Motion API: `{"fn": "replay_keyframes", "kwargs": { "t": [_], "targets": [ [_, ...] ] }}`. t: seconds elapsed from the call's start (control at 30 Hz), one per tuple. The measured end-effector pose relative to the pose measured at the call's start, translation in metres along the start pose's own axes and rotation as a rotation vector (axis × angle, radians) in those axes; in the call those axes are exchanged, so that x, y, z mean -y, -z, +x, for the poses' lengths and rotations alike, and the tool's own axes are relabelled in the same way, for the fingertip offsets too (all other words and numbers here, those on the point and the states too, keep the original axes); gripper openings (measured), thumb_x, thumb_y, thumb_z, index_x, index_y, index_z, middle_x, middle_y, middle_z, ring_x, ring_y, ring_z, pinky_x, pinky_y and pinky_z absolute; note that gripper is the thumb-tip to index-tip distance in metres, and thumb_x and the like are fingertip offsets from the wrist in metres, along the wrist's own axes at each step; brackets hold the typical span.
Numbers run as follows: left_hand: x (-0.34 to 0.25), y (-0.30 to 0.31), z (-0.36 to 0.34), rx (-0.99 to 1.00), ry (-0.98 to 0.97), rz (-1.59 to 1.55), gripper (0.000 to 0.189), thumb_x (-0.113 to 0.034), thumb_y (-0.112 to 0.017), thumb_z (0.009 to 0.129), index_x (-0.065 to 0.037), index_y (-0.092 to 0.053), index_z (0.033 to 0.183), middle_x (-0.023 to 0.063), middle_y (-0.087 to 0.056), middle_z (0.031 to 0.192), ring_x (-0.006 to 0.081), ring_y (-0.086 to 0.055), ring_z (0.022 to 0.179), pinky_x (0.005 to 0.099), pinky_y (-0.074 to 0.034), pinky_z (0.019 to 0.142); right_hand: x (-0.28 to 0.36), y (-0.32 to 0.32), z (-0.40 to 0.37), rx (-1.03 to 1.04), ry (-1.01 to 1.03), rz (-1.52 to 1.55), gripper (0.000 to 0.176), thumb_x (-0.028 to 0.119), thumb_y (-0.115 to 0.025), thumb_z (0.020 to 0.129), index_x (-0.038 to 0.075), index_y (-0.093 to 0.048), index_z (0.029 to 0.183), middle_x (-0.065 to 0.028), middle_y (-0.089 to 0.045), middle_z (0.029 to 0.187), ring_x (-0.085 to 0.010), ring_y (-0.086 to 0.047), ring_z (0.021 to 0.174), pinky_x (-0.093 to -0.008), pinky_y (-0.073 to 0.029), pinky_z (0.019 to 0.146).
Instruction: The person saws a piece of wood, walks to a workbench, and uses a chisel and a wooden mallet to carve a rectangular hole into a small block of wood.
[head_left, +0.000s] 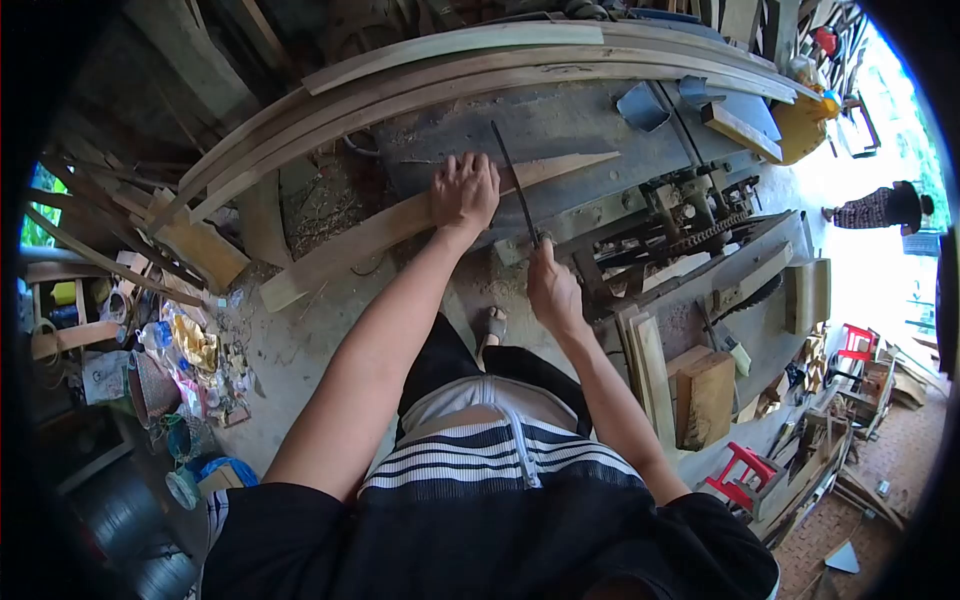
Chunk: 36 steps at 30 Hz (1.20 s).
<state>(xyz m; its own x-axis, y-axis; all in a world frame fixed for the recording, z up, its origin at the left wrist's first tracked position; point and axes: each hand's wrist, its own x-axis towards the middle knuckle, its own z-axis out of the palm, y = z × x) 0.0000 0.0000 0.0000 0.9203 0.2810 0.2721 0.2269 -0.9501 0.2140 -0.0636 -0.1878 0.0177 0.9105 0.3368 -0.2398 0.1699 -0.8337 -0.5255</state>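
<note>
A long wooden board [375, 234] lies slanted, its tapered far end over the grey metal machine table [430, 115] and its near end reaching out to the left. My left hand [466, 193] is closed over the board near its middle, fingers bent across the top. Just right of it, a long thin dark blade, which looks like a handsaw [516, 180] seen edge-on, crosses the board. My right hand [553, 290] is wrapped round its handle, close to my body, and the blade points away from me. The fingers hide most of the handle.
Long wooden strips [440, 85] stretch along the table's far side. Machine gears [700, 215] and a wood block [704, 400] are on the right. Scraps and bags [190, 350] crowd the left. A person [885, 207] stands at the bright opening, near red stools [740, 475].
</note>
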Motion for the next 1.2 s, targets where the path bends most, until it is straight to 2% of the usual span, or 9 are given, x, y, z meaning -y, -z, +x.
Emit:
{"fn": "replay_keyframes", "kwargs": {
  "t": [0.17, 0.23, 0.3, 0.43, 0.63, 0.87, 0.97, 1.07, 1.2],
  "targets": [
    [0.014, 0.002, 0.018, -0.073, -0.052, 0.046, 0.024, -0.03, -0.05, 0.098, -0.011, -0.062, 0.092, 0.0064, -0.066, 0.099, 0.0285, -0.061, 0.098, 0.0453, -0.049, 0.084, 0.036, -0.008, 0.081, -0.195, 0.133, 0.012, 0.017, 0.016, -0.046, 0.095, 0.004, -0.041, 0.107, -0.0303, -0.066, 0.08, -0.0509, -0.065, 0.075, -0.0594, -0.051, 0.065],
    [0.002, 0.005, 0.006, -0.03, -0.036, 0.034, 0.024, -0.03, -0.05, 0.098, -0.011, -0.062, 0.091, 0.0064, -0.066, 0.099, 0.0283, -0.061, 0.098, 0.0451, -0.049, 0.084, 0.024, -0.007, 0.065, -0.158, 0.068, -0.025, 0.016, 0.017, -0.046, 0.096, 0.005, -0.04, 0.105, -0.0306, -0.065, 0.08, -0.0512, -0.065, 0.075, -0.0596, -0.051, 0.065],
    [0.003, 0.007, 0.009, -0.02, -0.017, 0.047, 0.024, -0.03, -0.05, 0.098, -0.011, -0.063, 0.091, 0.0065, -0.066, 0.099, 0.028, -0.061, 0.098, 0.0449, -0.049, 0.084, 0.007, -0.014, 0.041, -0.197, 0.17, 0.002, 0.019, 0.018, -0.047, 0.095, 0.005, -0.042, 0.107, -0.0307, -0.066, 0.08, -0.0511, -0.065, 0.077, -0.0595, -0.051, 0.067],
    [0.008, 0.001, 0.008, -0.071, -0.03, 0.032, 0.024, -0.03, -0.05, 0.098, -0.011, -0.064, 0.091, 0.006, -0.066, 0.098, 0.0277, -0.062, 0.098, 0.0447, -0.049, 0.083, 0.008, -0.005, -0.002, -0.083, 0.002, 0.023, 0.024, 0.017, -0.047, 0.095, 0.005, -0.042, 0.114, -0.0302, -0.066, 0.08, -0.0497, -0.066, 0.078, -0.0593, -0.052, 0.068],
    [0.007, -0.001, 0.01, -0.064, -0.034, 0.026, 0.025, -0.031, -0.049, 0.098, -0.011, -0.063, 0.092, 0.0059, -0.066, 0.098, 0.0284, -0.061, 0.099, 0.0456, -0.048, 0.082, 0.036, -0.004, 0.076, -0.167, 0.108, -0.005, 0.017, 0.017, -0.046, 0.096, 0.005, -0.042, 0.108, -0.0283, -0.067, 0.079, -0.0501, -0.065, 0.076, -0.0589, -0.051, 0.066],
    [0.009, 0.003, 0.01, -0.038, -0.027, 0.005, 0.025, -0.031, -0.049, 0.098, -0.011, -0.064, 0.093, 0.0072, -0.066, 0.1, 0.0285, -0.06, 0.101, 0.0452, -0.048, 0.086, 0.015, 0.001, -0.001, -0.055, 0.037, -0.007, 0.015, 0.015, -0.045, 0.097, 0.005, -0.039, 0.106, -0.0299, -0.066, 0.079, -0.051, -0.065, 0.077, -0.0601, -0.05, 0.067],
    [0.008, -0.001, 0.01, -0.045, -0.066, -0.016, 0.025, -0.03, -0.05, 0.098, -0.011, -0.064, 0.093, 0.0072, -0.066, 0.1, 0.0294, -0.061, 0.1, 0.0454, -0.048, 0.085, 0.018, -0.007, 0.059, -0.138, 0.165, 0.0, 0.017, 0.016, -0.046, 0.097, 0.005, -0.039, 0.108, -0.0303, -0.066, 0.079, -0.0511, -0.065, 0.077, -0.06, -0.051, 0.067],
    [0.004, 0.004, 0.009, -0.052, -0.038, 0.017, 0.023, -0.029, -0.051, 0.097, -0.01, -0.064, 0.091, 0.0068, -0.067, 0.099, 0.0295, -0.061, 0.098, 0.0453, -0.049, 0.083, 0.034, -0.005, 0.076, -0.184, 0.086, -0.004, 0.017, 0.014, -0.047, 0.096, 0.005, -0.04, 0.107, -0.0295, -0.065, 0.077, -0.0511, -0.065, 0.075, -0.0593, -0.051, 0.067],
    [0.005, 0.002, 0.009, -0.073, -0.041, 0.038, 0.024, -0.03, -0.049, 0.098, -0.011, -0.062, 0.092, 0.0062, -0.066, 0.098, 0.0288, -0.061, 0.099, 0.0466, -0.05, 0.082, 0.012, -0.009, 0.026, -0.189, 0.158, 0.028, 0.016, 0.015, -0.045, 0.097, 0.005, -0.04, 0.107, -0.0297, -0.065, 0.077, -0.0509, -0.065, 0.076, -0.0583, -0.052, 0.066]
  ]
}}
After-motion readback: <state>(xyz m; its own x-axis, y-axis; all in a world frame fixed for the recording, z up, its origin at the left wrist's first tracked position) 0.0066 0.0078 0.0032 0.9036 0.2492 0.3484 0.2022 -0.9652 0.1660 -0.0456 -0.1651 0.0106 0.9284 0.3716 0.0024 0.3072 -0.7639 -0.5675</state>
